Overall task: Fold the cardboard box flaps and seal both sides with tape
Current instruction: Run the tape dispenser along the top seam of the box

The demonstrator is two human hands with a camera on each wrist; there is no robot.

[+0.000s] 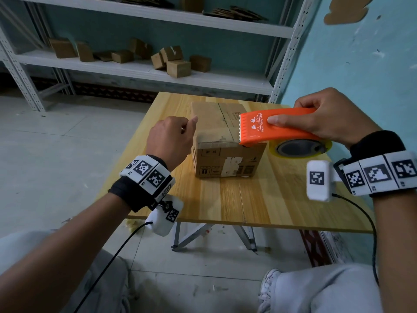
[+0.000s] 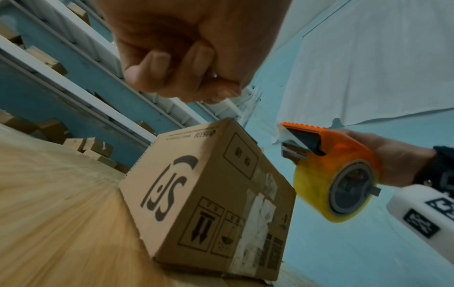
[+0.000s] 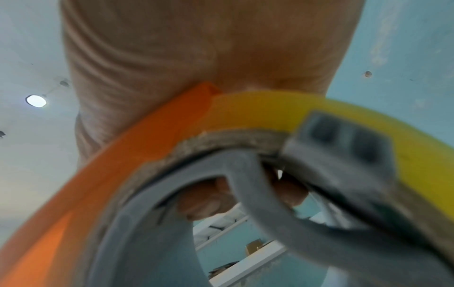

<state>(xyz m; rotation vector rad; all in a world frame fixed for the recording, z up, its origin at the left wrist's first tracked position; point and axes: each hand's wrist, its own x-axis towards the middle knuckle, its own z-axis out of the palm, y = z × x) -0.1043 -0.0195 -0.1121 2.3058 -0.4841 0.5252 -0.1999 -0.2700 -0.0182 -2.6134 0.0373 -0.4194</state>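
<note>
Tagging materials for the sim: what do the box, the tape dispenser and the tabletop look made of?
Box: brown corrugated cardboard, matte, printed marks, scuffed tape remnants on its side. Tape dispenser: orange moulded plastic, smooth, with a serrated edge; its roll looks like yellowish clear film on a grey hub. Tabletop: light wood grain, slight sheen, possibly laminate.

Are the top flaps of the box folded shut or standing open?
Shut. The box top lies flat, the flaps meeting at a seam; none stand up. Whether tape covers the seam, I cannot tell.
</note>
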